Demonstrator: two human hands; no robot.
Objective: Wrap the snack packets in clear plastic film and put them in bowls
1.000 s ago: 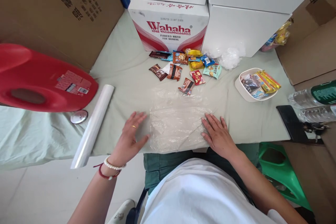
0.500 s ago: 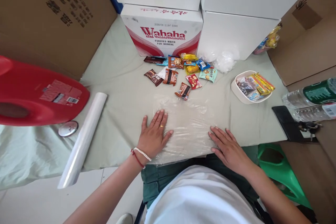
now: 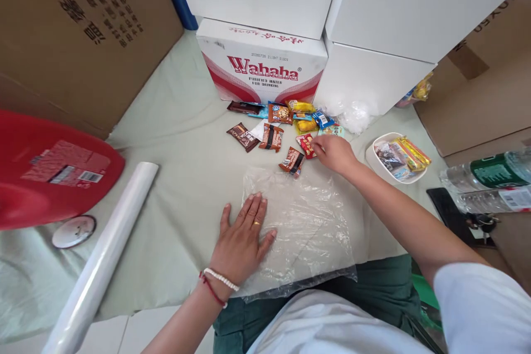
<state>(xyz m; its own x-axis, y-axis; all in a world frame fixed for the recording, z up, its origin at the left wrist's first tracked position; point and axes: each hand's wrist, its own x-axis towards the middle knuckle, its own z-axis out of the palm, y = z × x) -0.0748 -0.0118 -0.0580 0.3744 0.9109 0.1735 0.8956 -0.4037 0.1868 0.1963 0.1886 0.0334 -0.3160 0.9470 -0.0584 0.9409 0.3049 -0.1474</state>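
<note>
My left hand (image 3: 244, 238) lies flat and open on the left part of a clear plastic sheet (image 3: 307, 227) spread on the pale green cloth. My right hand (image 3: 334, 154) is stretched forward to a heap of small snack packets (image 3: 286, 121), with its fingers curled over a red packet (image 3: 306, 144). Whether it grips the packet is hidden. A brown packet (image 3: 292, 161) lies just beyond the sheet's far edge.
A roll of clear film (image 3: 103, 254) lies at the left beside a red plastic container (image 3: 53, 171) and a round metal lid (image 3: 73, 230). A Wahaha box (image 3: 261, 61) and white boxes stand behind. A white bowl of snacks (image 3: 396, 157) and water bottles (image 3: 493, 180) are at right.
My right hand left the sheet's right edge and reached forward to the snack heap. My left hand stayed flat on the sheet. The view tilted down slightly.
</note>
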